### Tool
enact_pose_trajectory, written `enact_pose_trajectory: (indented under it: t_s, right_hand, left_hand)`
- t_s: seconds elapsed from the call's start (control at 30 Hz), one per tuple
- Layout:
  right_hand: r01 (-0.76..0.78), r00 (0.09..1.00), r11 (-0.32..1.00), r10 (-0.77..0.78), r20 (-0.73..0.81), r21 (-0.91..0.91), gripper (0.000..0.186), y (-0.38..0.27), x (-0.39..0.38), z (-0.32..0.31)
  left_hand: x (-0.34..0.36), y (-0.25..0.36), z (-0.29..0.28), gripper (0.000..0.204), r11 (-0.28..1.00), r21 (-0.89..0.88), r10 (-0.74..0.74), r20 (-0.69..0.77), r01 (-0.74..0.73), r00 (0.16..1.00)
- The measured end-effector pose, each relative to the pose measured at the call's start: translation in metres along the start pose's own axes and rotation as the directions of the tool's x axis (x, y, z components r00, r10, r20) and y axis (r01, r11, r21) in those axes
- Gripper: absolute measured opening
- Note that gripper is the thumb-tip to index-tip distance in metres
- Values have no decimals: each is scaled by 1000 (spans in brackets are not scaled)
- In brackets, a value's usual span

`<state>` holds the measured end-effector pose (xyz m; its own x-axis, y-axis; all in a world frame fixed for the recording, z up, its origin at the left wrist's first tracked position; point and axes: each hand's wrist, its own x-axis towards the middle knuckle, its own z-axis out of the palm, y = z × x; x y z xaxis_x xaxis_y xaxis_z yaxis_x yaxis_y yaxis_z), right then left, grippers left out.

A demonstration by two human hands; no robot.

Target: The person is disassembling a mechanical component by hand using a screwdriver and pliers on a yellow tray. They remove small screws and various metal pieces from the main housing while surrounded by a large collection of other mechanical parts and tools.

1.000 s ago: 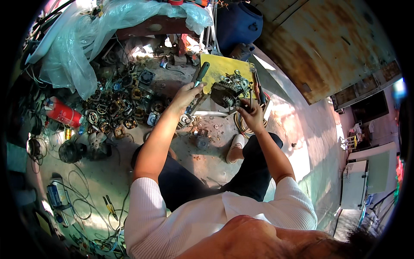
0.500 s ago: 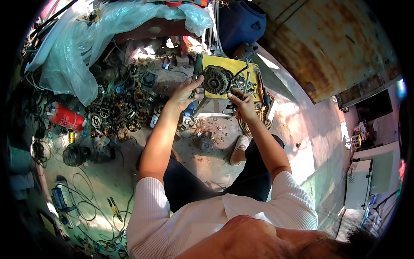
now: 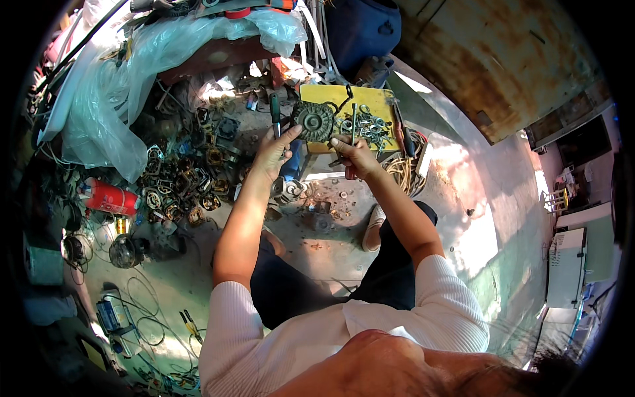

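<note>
We hold a round dark motor part (image 3: 313, 121), ribbed and disc-shaped, up between both hands, raised above our knees.

Left hand (image 3: 274, 151): closed around a green-handled screwdriver (image 3: 274, 112), its handle standing up past the thumb; the fingertips also press against the left edge of the motor part.

Right hand (image 3: 355, 156): clenched on a thin metal rod (image 3: 353, 122) that rises straight above the knuckles, just right of the motor part. Whether this hand also touches the part, we cannot tell.

Beyond the hands lies a yellow tray (image 3: 380, 100) with a scatter of washers and nuts (image 3: 372, 129) on it, close behind the right hand. A coil of tan cable (image 3: 400, 173) sits just right of the right wrist.

Left of the left hand, well apart, a heap of rusted metal frames and windings (image 3: 188, 182) spreads over the ground; further left a red cylinder (image 3: 109, 197) lies on its side. Above that, a pale plastic sheet (image 3: 112, 92) drapes over clutter.

Below the hands, dirty concrete floor (image 3: 324, 228) with small debris, between our legs.
</note>
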<state>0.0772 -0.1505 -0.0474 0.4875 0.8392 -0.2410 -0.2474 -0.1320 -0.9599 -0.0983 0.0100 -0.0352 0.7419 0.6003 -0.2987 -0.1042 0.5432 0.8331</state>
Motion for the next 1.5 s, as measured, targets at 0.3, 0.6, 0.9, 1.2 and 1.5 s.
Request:
enact_pose_trajectory:
  t_s: [0.3,0.6,0.9,1.2,1.5]
  right_hand:
    - [17,991,996,-29,-128,-92,32,-16,5,25]
    - [53,995,999,-53,-88,6,50,-7,1,-18]
    - [17,1000,999,-17,16,-37,61,-12,-4,-33]
    - [54,998,995,-57,-38,-84,79,-30,-11,-29]
    - [200,974,978,-205,-98,-60,49,-27,1,-29]
  left_hand:
    - [21,-29,37,37,874,134,487,-263,-468,833]
    - [-10,-46,82,46,632,634,688,-194,-445,700]
    - [-5,-69,89,45,679,541,652,-136,-496,746]
    - [5,-18,72,22,942,116,332,-213,-314,919]
    - [13,-12,82,49,854,373,384,20,-363,923]
